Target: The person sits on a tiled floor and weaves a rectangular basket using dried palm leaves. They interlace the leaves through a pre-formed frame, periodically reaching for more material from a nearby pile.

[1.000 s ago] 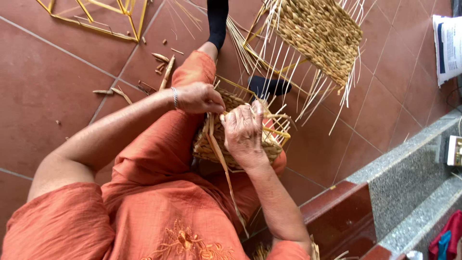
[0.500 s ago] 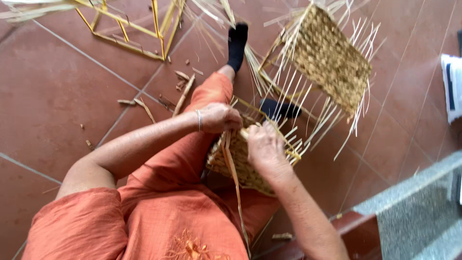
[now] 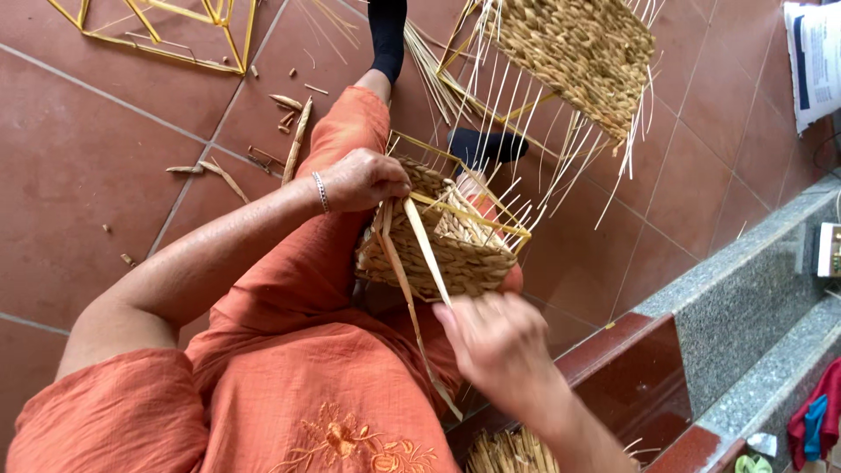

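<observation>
A person in loose orange clothing sits on a terracotta tiled floor (image 3: 105, 166) and is seen from above, with a half-woven basket (image 3: 447, 241) resting on the lap, just above the knee.

The left hand (image 3: 361, 180), a thin bracelet at its wrist, lies on the basket's near rim with its fingers curled together over the weave and the root of a flat pale strand (image 3: 425, 245). This grip seems meant to steady the basket and pin the strand where it leaves the weave. The right hand (image 3: 499, 342) is below the basket, nearer the camera and slightly blurred. The strand runs down to it from the rim, and the hand appears to pull it taut, but whether the fingers are pinched on it cannot be told. A second loose strand hangs down over the orange cloth.

The basket is small and box-shaped, its sides made of thick plaited straw-coloured fibre in close rows. A yellow wire frame (image 3: 464, 206) shows along its top edge, and thin pale stakes stand up from the unfinished side.

Beyond the knees, a larger woven panel (image 3: 569, 48) of the same fibre leans tilted, with long bare stakes fanning out of its edges. Another empty yellow frame (image 3: 158, 35) lies on the floor at top left, with scraps of fibre (image 3: 219, 171) scattered near it. The feet are in black socks (image 3: 387, 35). A grey stone step (image 3: 745, 298) runs along the right.
</observation>
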`<state>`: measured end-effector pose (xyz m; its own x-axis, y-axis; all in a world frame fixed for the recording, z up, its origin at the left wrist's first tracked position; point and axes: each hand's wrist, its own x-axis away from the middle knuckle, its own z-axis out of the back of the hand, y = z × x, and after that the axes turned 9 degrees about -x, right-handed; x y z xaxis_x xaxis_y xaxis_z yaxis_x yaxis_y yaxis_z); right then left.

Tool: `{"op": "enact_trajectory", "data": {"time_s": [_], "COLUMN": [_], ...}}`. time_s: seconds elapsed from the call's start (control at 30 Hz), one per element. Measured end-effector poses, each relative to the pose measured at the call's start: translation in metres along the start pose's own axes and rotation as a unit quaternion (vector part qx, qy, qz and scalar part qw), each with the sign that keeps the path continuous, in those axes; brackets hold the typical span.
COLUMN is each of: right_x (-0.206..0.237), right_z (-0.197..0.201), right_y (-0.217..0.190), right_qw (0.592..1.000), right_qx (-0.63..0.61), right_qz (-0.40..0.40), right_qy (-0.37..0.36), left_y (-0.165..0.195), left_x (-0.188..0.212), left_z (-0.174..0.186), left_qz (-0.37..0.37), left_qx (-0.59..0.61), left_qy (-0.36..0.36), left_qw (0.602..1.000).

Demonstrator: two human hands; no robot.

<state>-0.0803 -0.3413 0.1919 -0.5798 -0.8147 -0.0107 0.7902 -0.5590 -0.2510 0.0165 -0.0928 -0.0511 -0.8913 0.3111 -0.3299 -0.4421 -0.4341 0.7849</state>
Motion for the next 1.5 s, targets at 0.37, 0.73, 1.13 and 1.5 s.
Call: {"op": "enact_trajectory", "data": {"time_s": [0.37, 0.73, 1.13, 1.5], "right_x": [0.054, -0.031, -0.061, -0.043], "right_z": [-0.037, -0.15, -0.035, -0.065], "right_y": [0.046, 0.016, 0.083, 0.122], "right_qw": [0.965, 0.923, 0.925, 0.826], "right_qx": [0.185, -0.322, -0.324, -0.465], "right_qz": [-0.158, -0.176, -0.109, -0.302], "right_qy": [0.099, 0.116, 0.163, 0.1], "left_y": [0.034, 0.041, 0.044, 0.077], "left_x": [0.042, 0.019, -0.009, 0.011], "left_z": [0.024, 0.016, 0.012, -0.019], "left_qz": [0.009, -0.056, -0.044, 0.018], "left_qx": [0.007, -0.103, -0.021, -0.159], "left_qy": [0.056, 0.016, -0.134, 0.052], "left_qw": [0.998, 0.993, 0.99, 0.986]}}
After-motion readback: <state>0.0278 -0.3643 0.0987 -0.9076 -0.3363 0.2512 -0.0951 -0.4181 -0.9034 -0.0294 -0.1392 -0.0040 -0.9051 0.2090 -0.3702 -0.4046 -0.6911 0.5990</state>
